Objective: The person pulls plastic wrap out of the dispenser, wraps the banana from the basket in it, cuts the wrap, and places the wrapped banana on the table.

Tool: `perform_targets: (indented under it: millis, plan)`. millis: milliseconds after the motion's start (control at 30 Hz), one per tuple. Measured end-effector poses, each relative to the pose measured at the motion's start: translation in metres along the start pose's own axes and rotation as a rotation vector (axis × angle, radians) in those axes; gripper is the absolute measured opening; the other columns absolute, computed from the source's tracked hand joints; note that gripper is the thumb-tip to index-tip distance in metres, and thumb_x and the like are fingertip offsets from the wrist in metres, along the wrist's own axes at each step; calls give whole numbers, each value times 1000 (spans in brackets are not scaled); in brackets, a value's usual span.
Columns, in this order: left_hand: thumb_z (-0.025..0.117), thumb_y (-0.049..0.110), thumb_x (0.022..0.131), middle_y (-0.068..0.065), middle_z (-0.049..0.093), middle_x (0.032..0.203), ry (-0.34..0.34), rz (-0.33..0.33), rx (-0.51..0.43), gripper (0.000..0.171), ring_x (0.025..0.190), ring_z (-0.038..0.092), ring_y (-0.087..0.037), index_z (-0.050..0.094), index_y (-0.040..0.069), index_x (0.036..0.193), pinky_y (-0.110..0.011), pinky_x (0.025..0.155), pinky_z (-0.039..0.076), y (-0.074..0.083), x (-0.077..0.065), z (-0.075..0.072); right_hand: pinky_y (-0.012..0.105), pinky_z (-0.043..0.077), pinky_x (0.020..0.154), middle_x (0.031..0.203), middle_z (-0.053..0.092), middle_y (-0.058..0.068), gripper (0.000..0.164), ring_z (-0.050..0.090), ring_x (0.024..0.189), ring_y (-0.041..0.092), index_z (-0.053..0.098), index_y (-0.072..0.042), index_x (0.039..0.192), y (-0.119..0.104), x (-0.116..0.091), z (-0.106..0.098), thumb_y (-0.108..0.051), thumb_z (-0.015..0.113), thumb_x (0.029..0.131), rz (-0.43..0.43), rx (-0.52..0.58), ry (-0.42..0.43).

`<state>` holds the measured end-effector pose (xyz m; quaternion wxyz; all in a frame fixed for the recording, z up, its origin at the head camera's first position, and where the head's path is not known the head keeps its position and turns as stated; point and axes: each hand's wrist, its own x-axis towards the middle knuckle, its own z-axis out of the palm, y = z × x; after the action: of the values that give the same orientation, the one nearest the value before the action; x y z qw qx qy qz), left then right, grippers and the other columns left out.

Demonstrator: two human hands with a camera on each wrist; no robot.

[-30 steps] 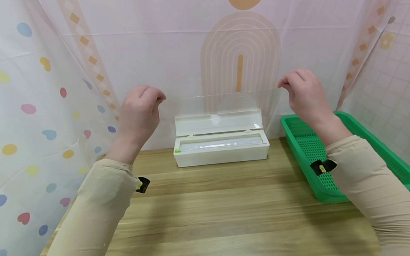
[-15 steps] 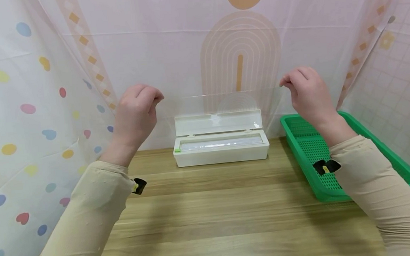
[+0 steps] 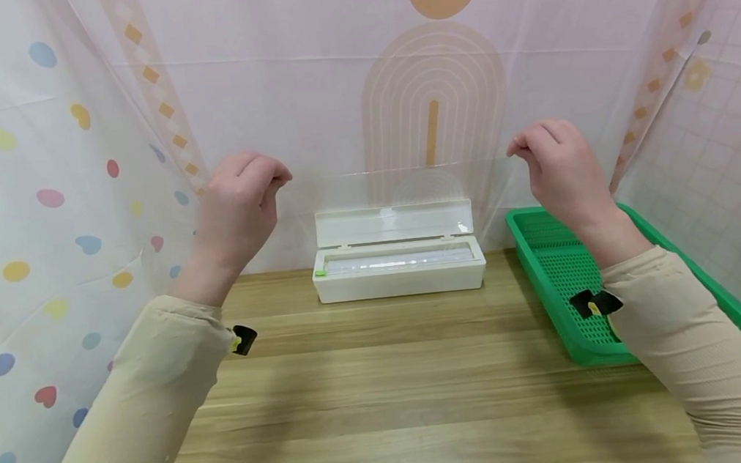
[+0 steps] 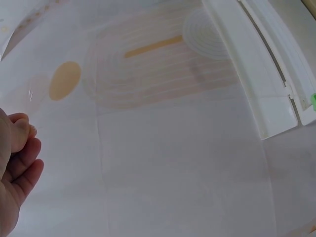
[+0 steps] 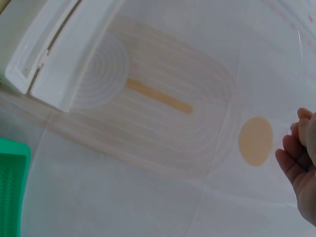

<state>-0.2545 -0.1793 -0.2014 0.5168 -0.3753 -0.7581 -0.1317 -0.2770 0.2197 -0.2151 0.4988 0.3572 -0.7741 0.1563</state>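
Observation:
A clear sheet of cling film (image 3: pixel 354 190) hangs in the air between both hands, its upper edge nearly straight and level. My left hand (image 3: pixel 236 206) pinches one upper corner between thumb and fingertips, and my right hand (image 3: pixel 562 174) pinches the other. In the left wrist view a bit of film shows at the left fingertips (image 4: pixel 30 131). Shiny film also shows by the right fingertips (image 5: pixel 295 131) in the right wrist view. Below and behind the sheet stands a white cling film dispenser (image 3: pixel 401 283), lid (image 3: pixel 393 223) raised, with film visible inside and a green slider (image 3: pixel 320 273).
On the right of the wooden table (image 3: pixel 383 377) sits a green mesh basket (image 3: pixel 553 318), partly under my right forearm. A small pale-yellow edge shows inside it beside the sleeve. Patterned curtains (image 3: pixel 254 109) surround the table at the back and sides.
My left hand has drifted a little to the left and my right hand slightly to the right, so the film spans a wider gap. The dispenser and basket have stayed put.

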Motion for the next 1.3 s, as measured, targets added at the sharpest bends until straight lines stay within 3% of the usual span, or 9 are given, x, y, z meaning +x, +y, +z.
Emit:
perform_targets:
  millis: [433, 800, 1033, 1300]
  plan:
    - [64, -10, 89, -16, 65, 79, -50, 3, -63, 9, 75, 60, -32, 66, -3, 83, -39, 69, 51, 4, 0, -17, 43, 44, 76, 86, 60, 20, 4, 54, 84, 39, 61, 6, 91, -7, -2, -10, 8, 60, 93, -29, 12, -18]
    - [67, -20, 80, -9, 67, 76, -75, 0, -161, 20, 70, 60, -25, 66, 0, 80, -32, 66, 47, 15, -4, -27, 38, 43, 75, 83, 63, 15, 17, 56, 82, 33, 62, 3, 85, -17, -8, -28, 20, 65, 83, -40, 104, -74]
    - [71, -19, 78, -7, 68, 79, -185, 7, -202, 21, 71, 60, -19, 68, 2, 81, -22, 69, 45, 21, -7, -40, 22, 43, 74, 81, 64, 8, 25, 57, 77, 22, 63, 1, 82, -21, -11, -44, 24, 69, 76, -111, 137, -183]
    - [76, -20, 71, 0, 67, 79, -268, 46, -295, 29, 71, 59, -12, 69, 6, 82, -19, 67, 45, 22, -11, -48, 18, 42, 74, 81, 62, 3, 35, 54, 75, 16, 63, -4, 83, -21, -15, -55, 27, 69, 69, -211, 204, -264]
